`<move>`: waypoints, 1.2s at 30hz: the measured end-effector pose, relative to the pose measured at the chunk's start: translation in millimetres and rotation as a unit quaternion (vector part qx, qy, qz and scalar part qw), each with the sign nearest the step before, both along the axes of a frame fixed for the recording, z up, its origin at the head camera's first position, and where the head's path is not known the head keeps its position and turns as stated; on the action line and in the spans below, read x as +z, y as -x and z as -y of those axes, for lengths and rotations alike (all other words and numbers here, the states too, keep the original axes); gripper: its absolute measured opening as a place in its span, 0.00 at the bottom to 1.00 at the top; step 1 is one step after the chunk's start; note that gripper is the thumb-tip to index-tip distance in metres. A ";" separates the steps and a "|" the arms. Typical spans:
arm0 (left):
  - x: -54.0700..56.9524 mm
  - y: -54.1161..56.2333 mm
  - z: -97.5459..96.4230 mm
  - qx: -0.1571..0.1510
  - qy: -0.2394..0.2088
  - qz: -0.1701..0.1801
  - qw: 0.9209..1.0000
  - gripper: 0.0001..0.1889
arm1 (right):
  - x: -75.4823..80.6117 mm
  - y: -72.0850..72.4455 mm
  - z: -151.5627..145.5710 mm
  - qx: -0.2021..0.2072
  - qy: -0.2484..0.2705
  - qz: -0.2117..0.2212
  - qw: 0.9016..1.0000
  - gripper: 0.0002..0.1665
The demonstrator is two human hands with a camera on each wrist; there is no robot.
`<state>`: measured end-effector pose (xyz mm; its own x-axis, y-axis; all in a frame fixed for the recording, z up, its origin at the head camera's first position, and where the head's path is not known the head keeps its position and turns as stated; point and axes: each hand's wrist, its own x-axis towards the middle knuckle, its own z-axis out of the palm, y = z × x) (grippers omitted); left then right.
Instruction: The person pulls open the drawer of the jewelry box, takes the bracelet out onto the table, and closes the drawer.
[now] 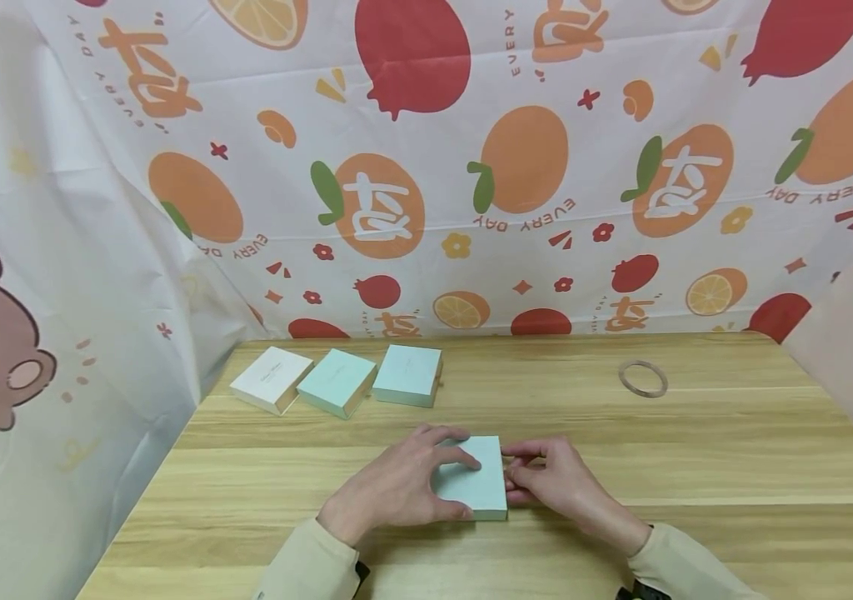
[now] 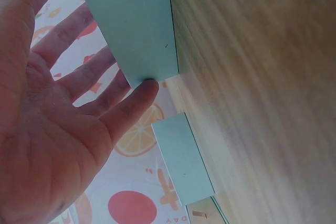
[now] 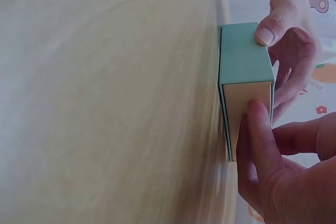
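Observation:
A mint-green drawer-style box (image 1: 481,487) lies flat on the wooden table. My left hand (image 1: 413,479) grips it from the left, its thumb against the near side and its fingers spread over the top and far side. In the left wrist view, a fingertip bends against the box (image 2: 134,27). At the right end, fingertips of my right hand (image 1: 557,482) touch the box. The right wrist view shows them against the middle of its pale inner drawer face (image 3: 243,98), which looks level with the sleeve. What lies behind these fingertips is hidden.
Behind the left hand, a white box (image 1: 272,379), a mint box (image 1: 336,382) and a light-blue box (image 1: 407,373) stand in a row. A thin ring (image 1: 624,379) lies at the back right. Fruit-printed cloth (image 1: 456,275) hangs along the table's back edge.

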<state>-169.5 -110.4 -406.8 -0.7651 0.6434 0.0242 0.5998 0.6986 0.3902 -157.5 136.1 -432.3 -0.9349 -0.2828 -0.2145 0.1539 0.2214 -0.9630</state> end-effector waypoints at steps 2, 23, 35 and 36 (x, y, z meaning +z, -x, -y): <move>0.3 -0.6 -0.5 0.000 0.000 0.003 1.000 0.24 | -0.3 -0.7 -0.5 -0.001 -0.004 -0.004 1.000 0.22; 0.5 -6.7 2.0 -0.008 0.008 -0.011 1.000 0.25 | 0.9 -1.0 2.2 -0.007 0.019 0.026 0.999 0.24; 2.5 -13.9 6.1 -0.026 0.020 -0.029 0.999 0.25 | 4.2 -6.1 -13.6 -0.016 0.016 0.004 1.000 0.21; 2.7 -15.0 7.1 -0.028 0.016 -0.033 0.999 0.24 | 4.8 -6.9 -15.5 -0.017 0.016 0.003 1.000 0.21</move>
<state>-154.5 -117.5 -404.1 -0.7258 0.6860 0.0513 0.6613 0.6752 0.3267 -150.6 151.5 -427.5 -0.9424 -0.2583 -0.2125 0.1674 0.1857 -0.9682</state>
